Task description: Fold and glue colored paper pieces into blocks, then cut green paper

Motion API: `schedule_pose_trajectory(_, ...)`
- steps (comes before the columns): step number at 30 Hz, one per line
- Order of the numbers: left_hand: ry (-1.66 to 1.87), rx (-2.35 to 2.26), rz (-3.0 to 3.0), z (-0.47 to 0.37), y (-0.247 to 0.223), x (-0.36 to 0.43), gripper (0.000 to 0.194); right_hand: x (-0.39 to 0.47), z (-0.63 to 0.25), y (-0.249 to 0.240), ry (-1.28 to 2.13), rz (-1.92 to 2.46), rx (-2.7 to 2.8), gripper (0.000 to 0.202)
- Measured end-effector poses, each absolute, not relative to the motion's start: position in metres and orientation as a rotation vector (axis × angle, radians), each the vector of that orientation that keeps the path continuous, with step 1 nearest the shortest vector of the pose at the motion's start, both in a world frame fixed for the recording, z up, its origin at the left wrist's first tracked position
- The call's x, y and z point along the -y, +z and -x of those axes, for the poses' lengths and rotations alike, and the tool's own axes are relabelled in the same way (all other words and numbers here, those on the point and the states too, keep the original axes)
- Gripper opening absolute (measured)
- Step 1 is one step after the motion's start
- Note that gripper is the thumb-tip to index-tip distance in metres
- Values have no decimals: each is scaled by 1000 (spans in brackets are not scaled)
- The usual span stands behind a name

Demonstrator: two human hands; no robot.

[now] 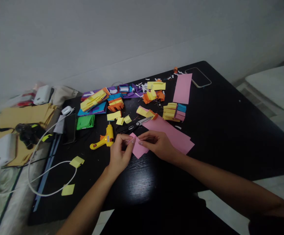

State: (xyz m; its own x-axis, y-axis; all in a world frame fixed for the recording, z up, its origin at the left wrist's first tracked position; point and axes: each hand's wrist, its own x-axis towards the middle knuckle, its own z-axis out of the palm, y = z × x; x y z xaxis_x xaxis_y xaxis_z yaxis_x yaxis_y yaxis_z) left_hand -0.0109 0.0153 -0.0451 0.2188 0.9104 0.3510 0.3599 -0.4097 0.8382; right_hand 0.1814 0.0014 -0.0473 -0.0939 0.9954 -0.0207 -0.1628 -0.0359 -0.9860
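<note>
A small pink paper piece [139, 150] is held between both hands over the black table. My left hand [120, 151] pinches its left upper edge between thumb and fingers. On the other side my right hand [158, 143] grips its right edge, thumb and fingertips together. Larger pink sheets [172, 133] lie just behind and beside my right hand. Scissors [142, 121] rest partly open behind the held piece, their black handles near my left fingertips. A yellow glue gun [105, 138] lies to the left of my left hand.
Bundles of yellow paper [94, 100], green paper [85, 121] and stacked strips [170, 111] lie toward the back of the black table [220, 130]. A phone [198, 77] sits at the back right. A white cable [37, 195] loops at left; a white stool [276, 85] stands right.
</note>
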Motion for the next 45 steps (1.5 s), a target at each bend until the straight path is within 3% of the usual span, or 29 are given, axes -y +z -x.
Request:
schedule_pose_trajectory(22,1209,-1128,-1847,9,-44,-15,8,-2,-181,-44,1347,1122,1313,16)
schedule_pose_trajectory(45,1024,-1142,-1853,10,-42,-16,13,-1,-182,-40,1339,1206,1306,18)
